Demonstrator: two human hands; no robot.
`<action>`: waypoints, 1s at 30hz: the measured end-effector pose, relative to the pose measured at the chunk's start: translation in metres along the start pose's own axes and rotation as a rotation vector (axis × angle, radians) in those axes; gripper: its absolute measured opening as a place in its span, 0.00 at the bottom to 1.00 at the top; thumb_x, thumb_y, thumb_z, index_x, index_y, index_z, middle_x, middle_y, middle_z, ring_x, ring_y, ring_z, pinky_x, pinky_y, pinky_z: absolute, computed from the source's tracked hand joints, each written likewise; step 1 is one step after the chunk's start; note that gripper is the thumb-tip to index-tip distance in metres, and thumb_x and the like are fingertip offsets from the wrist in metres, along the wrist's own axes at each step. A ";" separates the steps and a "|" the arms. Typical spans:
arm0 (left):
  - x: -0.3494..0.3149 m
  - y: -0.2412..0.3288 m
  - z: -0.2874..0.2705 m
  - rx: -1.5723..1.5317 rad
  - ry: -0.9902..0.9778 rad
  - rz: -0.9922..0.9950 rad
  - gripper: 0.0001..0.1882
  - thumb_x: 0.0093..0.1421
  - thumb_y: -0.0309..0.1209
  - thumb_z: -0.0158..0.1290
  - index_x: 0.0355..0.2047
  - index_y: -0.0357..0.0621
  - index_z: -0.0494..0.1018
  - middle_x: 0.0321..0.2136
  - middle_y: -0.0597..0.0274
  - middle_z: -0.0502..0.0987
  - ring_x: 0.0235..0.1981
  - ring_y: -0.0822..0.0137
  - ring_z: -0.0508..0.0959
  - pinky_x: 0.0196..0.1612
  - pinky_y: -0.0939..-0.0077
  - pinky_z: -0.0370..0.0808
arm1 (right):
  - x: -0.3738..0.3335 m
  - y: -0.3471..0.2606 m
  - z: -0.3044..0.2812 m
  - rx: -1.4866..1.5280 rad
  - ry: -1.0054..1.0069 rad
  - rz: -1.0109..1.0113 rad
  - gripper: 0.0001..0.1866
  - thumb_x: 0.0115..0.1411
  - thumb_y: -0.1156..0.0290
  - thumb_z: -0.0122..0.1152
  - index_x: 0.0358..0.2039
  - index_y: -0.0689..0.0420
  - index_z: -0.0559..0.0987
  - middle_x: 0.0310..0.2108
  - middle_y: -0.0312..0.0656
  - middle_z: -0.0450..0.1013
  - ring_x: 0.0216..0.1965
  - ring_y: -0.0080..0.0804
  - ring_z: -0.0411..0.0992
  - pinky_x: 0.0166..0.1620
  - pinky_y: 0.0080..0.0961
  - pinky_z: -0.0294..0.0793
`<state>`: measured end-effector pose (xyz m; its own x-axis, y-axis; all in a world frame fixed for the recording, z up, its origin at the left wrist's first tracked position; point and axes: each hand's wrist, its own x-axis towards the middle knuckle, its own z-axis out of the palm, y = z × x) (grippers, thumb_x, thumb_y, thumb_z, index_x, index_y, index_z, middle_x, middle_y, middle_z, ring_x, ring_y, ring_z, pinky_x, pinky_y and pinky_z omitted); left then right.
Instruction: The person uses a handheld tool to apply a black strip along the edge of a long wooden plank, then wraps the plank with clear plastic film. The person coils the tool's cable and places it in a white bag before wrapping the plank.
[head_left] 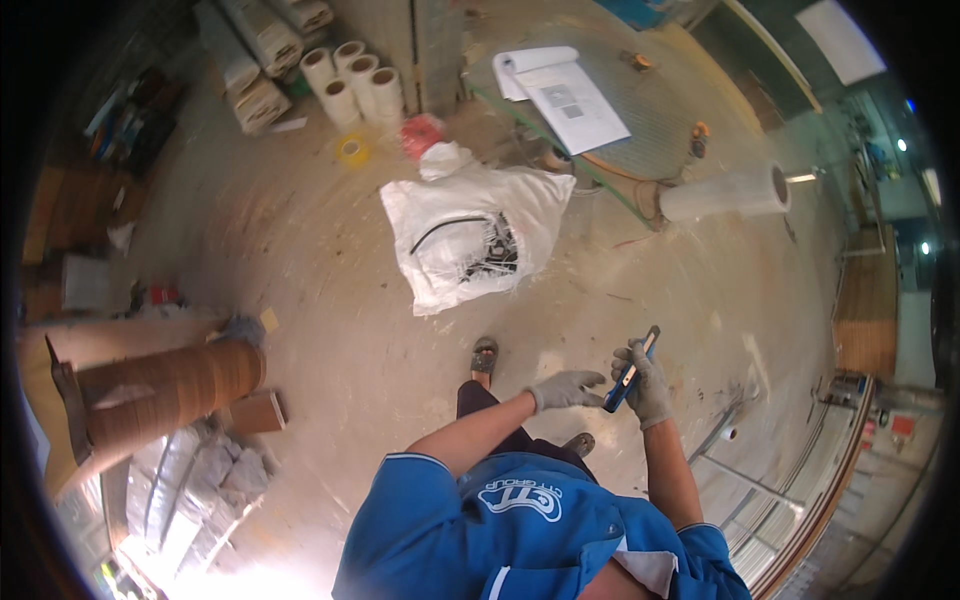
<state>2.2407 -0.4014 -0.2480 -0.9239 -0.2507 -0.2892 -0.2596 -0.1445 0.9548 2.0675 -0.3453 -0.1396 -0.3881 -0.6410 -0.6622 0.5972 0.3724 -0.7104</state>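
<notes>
My right hand, in a grey work glove, is wrapped round a slim blue-and-black bar-shaped thing with a pale stripe. It is held at a slant, its black end pointing up and away; its exact kind cannot be made out. My left hand, gloved alike, reaches in from the left with its fingers stretched out. Those fingertips are close to the lower blue end of the bar; whether they touch it is unclear. Nothing shows in the left hand.
Ahead on the floor lies a white sack with black strips on it. Beyond stand several film rolls. A green-edged table bears a paper pad, beside a large clear film roll. Brown rolled material lies left; metal rails right.
</notes>
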 end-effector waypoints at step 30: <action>0.093 0.114 0.374 -0.052 -0.507 -0.256 0.14 0.69 0.40 0.55 0.41 0.41 0.75 0.26 0.63 0.77 0.24 0.71 0.77 0.28 0.77 0.73 | -0.230 0.086 -0.379 -0.234 0.328 -0.542 0.27 0.66 0.57 0.64 0.59 0.61 0.72 0.42 0.42 0.77 0.44 0.30 0.74 0.48 0.30 0.74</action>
<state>2.0200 -0.0832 -0.1401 -0.8560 0.2878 -0.4294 -0.4906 -0.1907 0.8503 1.9426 0.0886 -0.1389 -0.8050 -0.5551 -0.2093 0.1046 0.2145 -0.9711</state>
